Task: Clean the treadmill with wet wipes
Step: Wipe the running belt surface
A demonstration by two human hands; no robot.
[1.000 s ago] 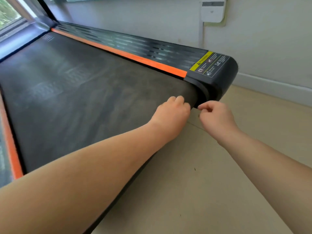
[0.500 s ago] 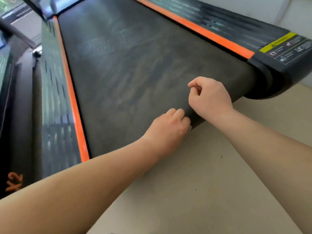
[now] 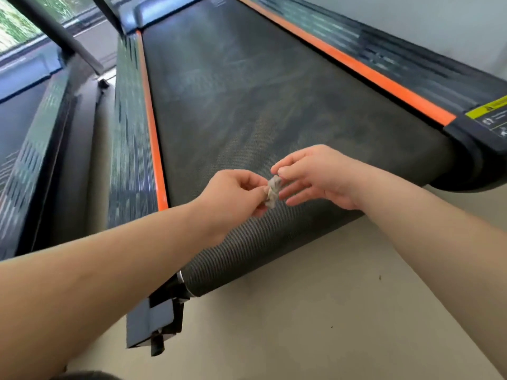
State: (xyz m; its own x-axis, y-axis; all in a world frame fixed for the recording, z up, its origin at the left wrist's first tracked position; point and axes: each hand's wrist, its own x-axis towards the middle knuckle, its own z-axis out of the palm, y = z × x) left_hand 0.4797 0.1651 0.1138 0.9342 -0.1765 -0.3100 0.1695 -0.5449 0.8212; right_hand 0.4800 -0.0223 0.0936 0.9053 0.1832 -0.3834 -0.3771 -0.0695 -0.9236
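Wet wipe [image 3: 273, 191], crumpled small and greyed with dirt, is held in the air between a person's two hands just above the rear end of the treadmill [image 3: 274, 111], whose dark belt runs away toward 12 o'clock between two orange side strips [image 3: 154, 138]. The left hand [image 3: 236, 196], at the wipe's 9 o'clock, pinches its lower part between thumb and fingers; the right hand [image 3: 321, 176], at its 3 o'clock, nips the upper end with thumb and forefinger, the other fingers loosely spread beneath. Neither hand touches the belt. A yellow warning label [image 3: 489, 109] sits on the rear corner cover at 3 o'clock, pale floor [image 3: 329, 311] fills the view toward 6 o'clock, and a second machine [image 3: 35, 138] stands at 9 o'clock. The step appears to be reworking the wad to find a cleaner face. Doing it well likely means drawing the ends apart gently so the damp sheet opens without tearing, folding the soiled side inward, then laying it flat under the fingers before pressing it to the belt; a sheet this grey may be due for replacement.
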